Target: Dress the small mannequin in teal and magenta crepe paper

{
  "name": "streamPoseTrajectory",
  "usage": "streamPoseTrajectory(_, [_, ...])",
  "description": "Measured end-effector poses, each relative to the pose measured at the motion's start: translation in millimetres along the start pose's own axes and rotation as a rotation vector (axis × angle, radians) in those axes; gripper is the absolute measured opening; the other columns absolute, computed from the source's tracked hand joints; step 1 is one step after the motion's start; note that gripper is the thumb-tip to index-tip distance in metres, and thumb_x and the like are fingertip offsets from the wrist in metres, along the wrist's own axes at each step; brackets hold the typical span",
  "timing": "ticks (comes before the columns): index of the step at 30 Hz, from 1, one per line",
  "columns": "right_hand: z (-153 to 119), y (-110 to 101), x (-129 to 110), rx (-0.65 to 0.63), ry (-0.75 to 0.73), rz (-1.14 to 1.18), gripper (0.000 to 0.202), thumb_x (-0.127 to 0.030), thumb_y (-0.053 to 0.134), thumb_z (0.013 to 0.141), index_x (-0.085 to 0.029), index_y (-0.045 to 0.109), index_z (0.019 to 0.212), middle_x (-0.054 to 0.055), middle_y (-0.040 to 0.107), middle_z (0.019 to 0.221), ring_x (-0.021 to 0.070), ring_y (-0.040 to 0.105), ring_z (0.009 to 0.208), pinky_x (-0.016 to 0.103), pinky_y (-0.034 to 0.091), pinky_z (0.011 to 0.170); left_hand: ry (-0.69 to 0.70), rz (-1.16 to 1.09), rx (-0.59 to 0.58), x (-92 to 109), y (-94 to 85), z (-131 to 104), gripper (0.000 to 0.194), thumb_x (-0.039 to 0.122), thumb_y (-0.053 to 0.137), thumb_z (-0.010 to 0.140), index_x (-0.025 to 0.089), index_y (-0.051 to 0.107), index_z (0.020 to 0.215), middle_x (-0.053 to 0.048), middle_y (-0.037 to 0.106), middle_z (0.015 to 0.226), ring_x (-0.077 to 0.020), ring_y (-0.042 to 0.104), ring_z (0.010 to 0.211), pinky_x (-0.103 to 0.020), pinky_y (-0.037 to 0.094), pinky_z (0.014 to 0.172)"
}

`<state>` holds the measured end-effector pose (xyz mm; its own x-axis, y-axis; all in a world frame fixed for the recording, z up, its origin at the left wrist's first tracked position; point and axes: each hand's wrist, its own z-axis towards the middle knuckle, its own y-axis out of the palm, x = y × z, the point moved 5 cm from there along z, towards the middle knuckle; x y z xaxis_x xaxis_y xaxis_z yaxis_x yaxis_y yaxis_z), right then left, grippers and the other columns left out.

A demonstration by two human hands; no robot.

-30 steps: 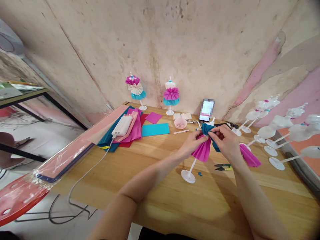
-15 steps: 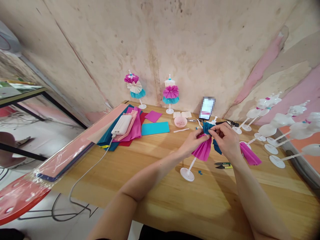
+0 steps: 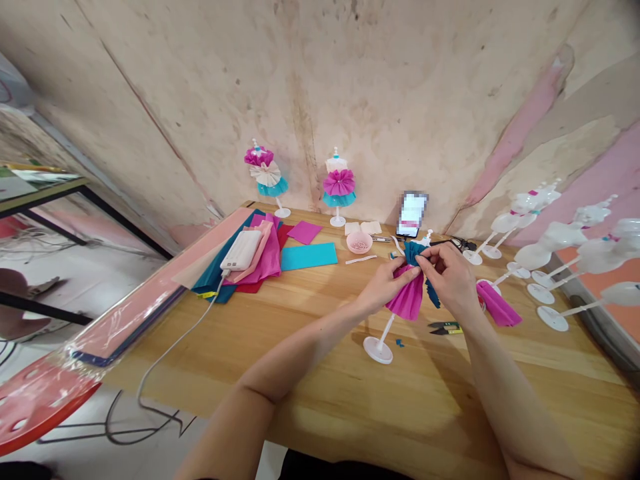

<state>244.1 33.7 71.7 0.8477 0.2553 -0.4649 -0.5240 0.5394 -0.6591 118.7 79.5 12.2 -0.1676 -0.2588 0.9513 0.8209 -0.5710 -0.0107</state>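
A small white dress form (image 3: 379, 349) stands tilted on its round base, wearing a magenta crepe paper skirt (image 3: 406, 298). Pleated dark teal crepe paper (image 3: 413, 252) wraps its upper body, and a loose end hangs down on the right. My left hand (image 3: 393, 281) is closed around the waist, its fingers pressing the teal paper against the form. My right hand (image 3: 446, 270) pinches the teal paper's edge between thumb and fingertips. Thread snips (image 3: 446, 328) lie on the table below my right hand, near teal scraps (image 3: 399, 343).
Two dressed forms (image 3: 339, 187) stand by the wall. Several bare white forms (image 3: 543, 257) crowd the right. A phone (image 3: 411, 215) leans at the back beside a pink bowl of beads (image 3: 359, 243). A power bank (image 3: 241, 251) rests on coloured paper; its cable (image 3: 173, 343) crosses the table's left.
The dress form's base has shifted slightly right. Both hands keep hold of the teal paper and have barely moved; the view has shifted a little.
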Motion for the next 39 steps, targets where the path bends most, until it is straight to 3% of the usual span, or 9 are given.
streamPoseTrajectory(6, [-1,1,-1,0.014,0.019,-0.019,0.018,-0.037,0.055,0.090,-0.022,0.060,0.083,0.002,0.057,0.078,0.0162,0.052,0.067,0.031,0.039,0.063,0.013,0.010,0.025,-3,0.7,0,0.036,0.048,0.049,0.090,0.015,0.061,0.094,-0.003,0.061,0.088,-0.0161,0.053,0.084,-0.027,0.041,0.077])
streamPoseTrajectory(10, [-1,0,3,0.018,0.078,0.055,0.030,-0.043,0.039,0.098,-0.022,0.060,0.090,0.003,0.062,0.080,0.0177,0.055,0.071,0.031,0.040,0.065,-0.030,-0.023,0.047,-7,1.0,0,0.035,0.047,0.050,0.090,0.015,0.061,0.094,-0.004,0.061,0.089,-0.0166,0.054,0.085,-0.027,0.041,0.078])
streamPoseTrajectory(15, [-2,-4,7,0.112,0.095,-0.095,0.037,-0.055,0.063,0.081,-0.022,0.058,0.094,0.002,0.058,0.077,0.0181,0.054,0.067,0.031,0.039,0.063,-0.058,-0.081,0.020,-5,5.2,-2,0.036,0.048,0.053,0.088,0.015,0.062,0.098,-0.004,0.063,0.092,-0.0167,0.055,0.087,-0.027,0.041,0.078])
streamPoseTrajectory(19, [-2,-13,11,0.220,0.157,-0.078,0.031,-0.051,0.057,0.087,-0.022,0.056,0.097,0.003,0.060,0.079,0.0175,0.055,0.067,0.032,0.040,0.064,-0.104,-0.147,0.011,-9,6.1,-1,0.036,0.050,0.056,0.086,0.015,0.062,0.095,-0.003,0.061,0.088,-0.0155,0.054,0.083,-0.026,0.040,0.077])
streamPoseTrajectory(23, [3,-7,20,0.078,0.193,0.003,0.034,-0.056,0.057,0.085,-0.022,0.055,0.086,0.002,0.062,0.075,0.0166,0.055,0.064,0.031,0.041,0.063,-0.125,-0.204,0.050,-14,-1.5,3,0.036,0.049,0.057,0.086,0.015,0.062,0.097,-0.003,0.062,0.092,-0.0152,0.054,0.085,-0.027,0.040,0.081])
streamPoseTrajectory(29, [5,15,42,-0.113,0.214,0.125,0.043,-0.055,0.070,0.074,-0.022,0.054,0.097,0.005,0.066,0.094,0.0231,0.061,0.086,0.038,0.046,0.078,-0.122,-0.197,0.045,-14,-11.7,8,0.040,0.052,0.055,0.086,0.015,0.063,0.099,-0.004,0.064,0.096,-0.0176,0.056,0.090,-0.029,0.042,0.083])
streamPoseTrajectory(34, [5,14,47,-0.074,0.161,0.186,0.043,-0.053,0.071,0.074,-0.022,0.053,0.099,0.007,0.063,0.106,0.0249,0.059,0.097,0.040,0.045,0.087,-0.089,-0.256,-0.017,-8,-11.5,10,0.040,0.048,0.061,0.084,0.018,0.061,0.111,-0.007,0.064,0.112,-0.0216,0.057,0.105,-0.034,0.041,0.095])
streamPoseTrajectory(39, [5,10,44,-0.085,0.209,0.233,0.048,-0.056,0.072,0.072,-0.023,0.052,0.100,0.006,0.063,0.102,0.0249,0.060,0.096,0.041,0.046,0.086,-0.134,-0.392,0.037,-4,-13.3,8,0.045,0.039,0.069,0.081,0.021,0.053,0.119,-0.008,0.063,0.113,-0.0215,0.059,0.106,-0.036,0.043,0.094])
